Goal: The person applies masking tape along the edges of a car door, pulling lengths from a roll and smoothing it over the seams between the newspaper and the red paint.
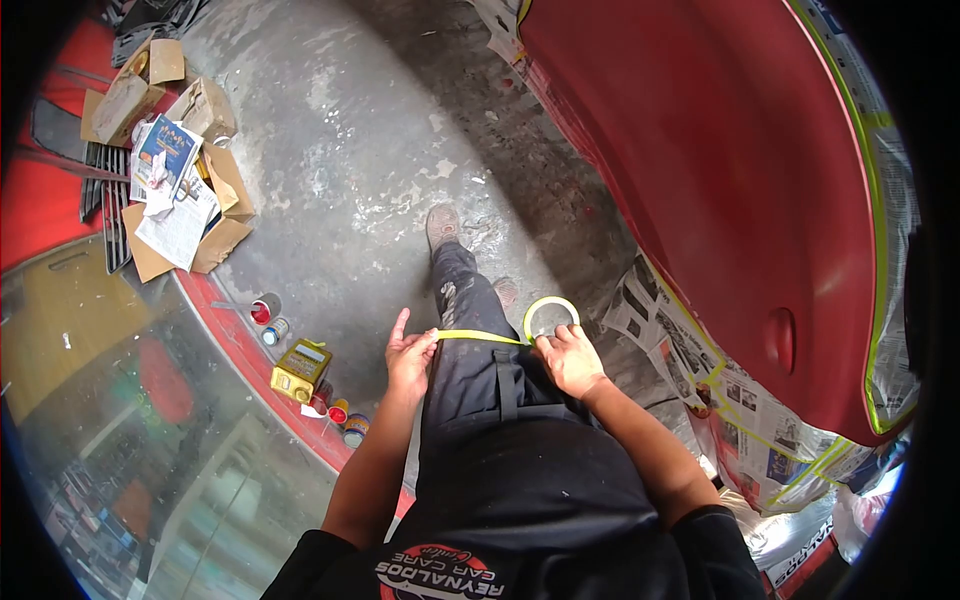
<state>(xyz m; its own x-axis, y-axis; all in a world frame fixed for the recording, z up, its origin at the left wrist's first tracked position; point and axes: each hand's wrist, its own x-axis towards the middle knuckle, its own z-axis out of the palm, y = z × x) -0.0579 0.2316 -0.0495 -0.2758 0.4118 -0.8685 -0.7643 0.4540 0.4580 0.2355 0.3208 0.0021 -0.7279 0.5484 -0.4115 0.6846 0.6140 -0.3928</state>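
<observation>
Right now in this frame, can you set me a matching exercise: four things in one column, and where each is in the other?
1. yellow-green masking tape roll
2. yellow rectangular metal can
3. open brown cardboard boxes
4. newspaper masking sheets

a. floor, upper left
b. in the right hand
c. along the red car panel's lower edge
d. floor, beside small paint tins

Pairs: 1-b, 2-d, 3-a, 4-c

Bright even daylight — strong fisheye bend, black vignette at corners — glare on glass lower left.
</observation>
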